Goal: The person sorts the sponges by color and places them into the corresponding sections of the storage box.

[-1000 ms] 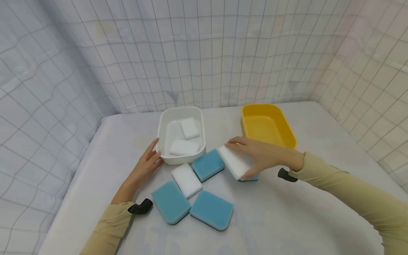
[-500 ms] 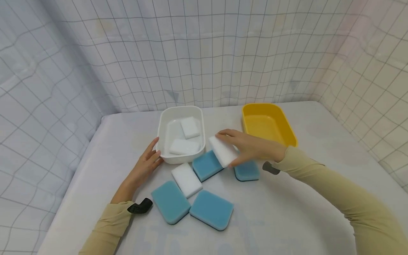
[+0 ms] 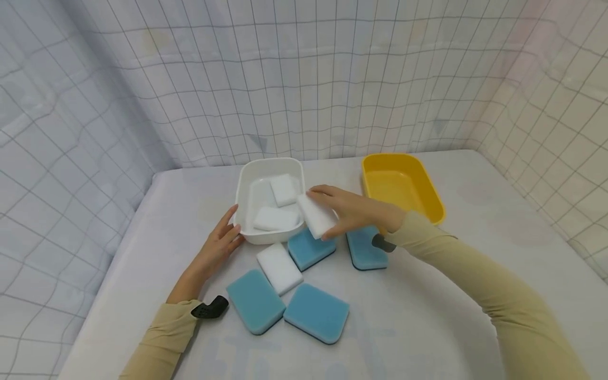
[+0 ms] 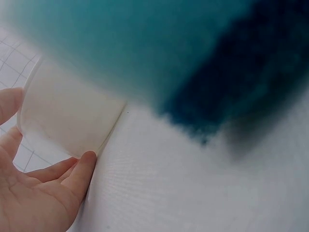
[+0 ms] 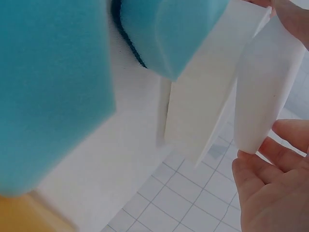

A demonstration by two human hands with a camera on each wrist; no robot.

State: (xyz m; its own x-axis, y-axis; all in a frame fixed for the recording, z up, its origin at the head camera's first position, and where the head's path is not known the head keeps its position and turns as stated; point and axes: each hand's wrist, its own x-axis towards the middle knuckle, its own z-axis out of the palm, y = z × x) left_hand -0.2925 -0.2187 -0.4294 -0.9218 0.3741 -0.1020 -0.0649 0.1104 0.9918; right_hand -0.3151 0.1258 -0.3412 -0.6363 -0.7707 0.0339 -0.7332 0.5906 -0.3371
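Observation:
My right hand (image 3: 353, 211) pinches a white sponge (image 3: 316, 215) between thumb and fingers, tilted beside the right rim of the white tub (image 3: 239, 203). In the right wrist view, fingertips press one end of this white sponge (image 5: 268, 87) and the thumb the other. Two more white sponges lie in the tub, one farther back (image 3: 283, 189) and one near the front (image 3: 275, 218). At the tub's front left corner, my left hand (image 3: 216, 250) rests extended fingers against the wall. The left wrist view shows these fingertips (image 4: 87, 162) touching the tub's outside (image 4: 72, 106).
A white sponge (image 3: 279, 268) lies in front of the tub among blue sponges with dark undersides: one by the tub (image 3: 310, 250), one left (image 3: 255, 301), one nearest me (image 3: 316, 312), one right (image 3: 367, 250). A yellow tub (image 3: 399, 184) stands at the back right.
My right hand has carried the white sponge leftward and away from me, from over the right blue sponge to the white tub's edge. The left hand has stayed in place.

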